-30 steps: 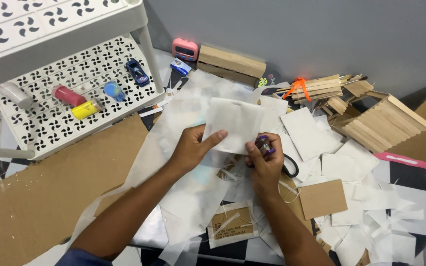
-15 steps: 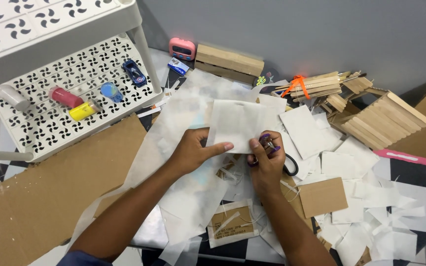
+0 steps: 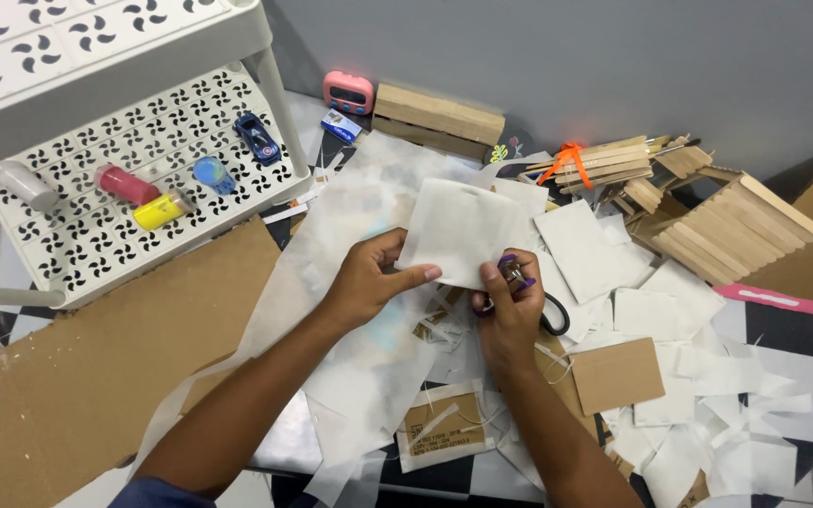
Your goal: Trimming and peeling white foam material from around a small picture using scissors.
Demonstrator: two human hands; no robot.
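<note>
Left hand (image 3: pixel 369 282) pinches white paper (image 3: pixel 458 230) at its lower left edge, held above the scrap pile. Right hand (image 3: pixel 510 306) clenched on scissors (image 3: pixel 519 287), blades at the paper's lower right edge. Risk: thin sheet flexes, cut could wander; left thumb near blades. Cardboard (image 3: pixel 613 376) just right.

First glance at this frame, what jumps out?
Dead centre, the left hand holds up a white paper sheet while the right hand grips scissors at its lower edge, above a litter of white scraps. To the right sits a craft-stick structure; at upper left, a white perforated rack carries paint bottles and a toy car.
</note>
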